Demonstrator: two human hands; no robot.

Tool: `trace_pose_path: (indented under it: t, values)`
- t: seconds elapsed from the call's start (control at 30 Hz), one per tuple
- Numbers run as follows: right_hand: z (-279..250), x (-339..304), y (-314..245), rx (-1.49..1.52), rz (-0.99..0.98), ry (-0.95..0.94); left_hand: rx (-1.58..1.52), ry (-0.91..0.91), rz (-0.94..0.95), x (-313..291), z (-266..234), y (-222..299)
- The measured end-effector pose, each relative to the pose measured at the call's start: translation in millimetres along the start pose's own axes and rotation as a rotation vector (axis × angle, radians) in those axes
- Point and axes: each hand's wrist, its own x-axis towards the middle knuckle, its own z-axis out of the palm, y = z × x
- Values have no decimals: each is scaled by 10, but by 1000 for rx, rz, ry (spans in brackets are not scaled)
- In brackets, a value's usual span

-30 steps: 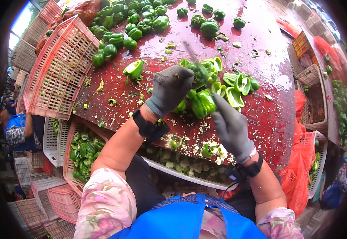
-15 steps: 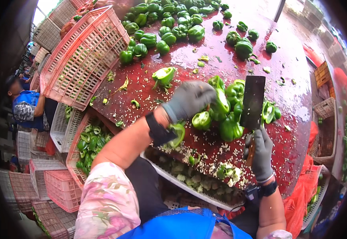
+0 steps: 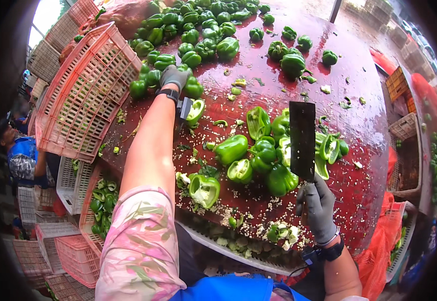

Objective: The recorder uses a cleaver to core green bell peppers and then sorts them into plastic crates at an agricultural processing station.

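right-hand fingers (image 3: pixel 313 200) are gripping the cleaver (image 3: pixel 302 140) by its handle, so the blade is pointing far, while the left hand (image 3: pixel 174 78) is resting among far-left peppers (image 3: pixel 194 89), its hold too hidden to tell.

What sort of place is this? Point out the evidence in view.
Probably a vegetable-processing workplace: glossy green bell peppers, whole and cut, lie on a seed-strewn red tabletop; a pink latticed plastic crate is at its left; the grey-gloved right hand holds a dark, rectangular-bladed cleaver.

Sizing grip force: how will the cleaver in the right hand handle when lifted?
The cleaver is probably stiff: its broad, dark blade looks straight. It's likely blade-heavy, with that wide blade extending beyond the right hand.
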Motion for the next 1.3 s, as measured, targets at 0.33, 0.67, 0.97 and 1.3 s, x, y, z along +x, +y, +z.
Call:
trace_pose_path:
  t: [0.33,0.67,0.97,1.3]
  values:
    - [-55,-17,-146,-174,-308,-35,-898,-298,549,-1649,-582,808]
    - [-6,92,-46,-422,-376,-28,-1292,-613,296,-2906,-707,1265]
    - [160,59,-112,180,58,58,-771,-406,1076,-2794,-611,944]
    - [115,39,-59,-55,-26,-76,396,121,405,144,-467,-1021]
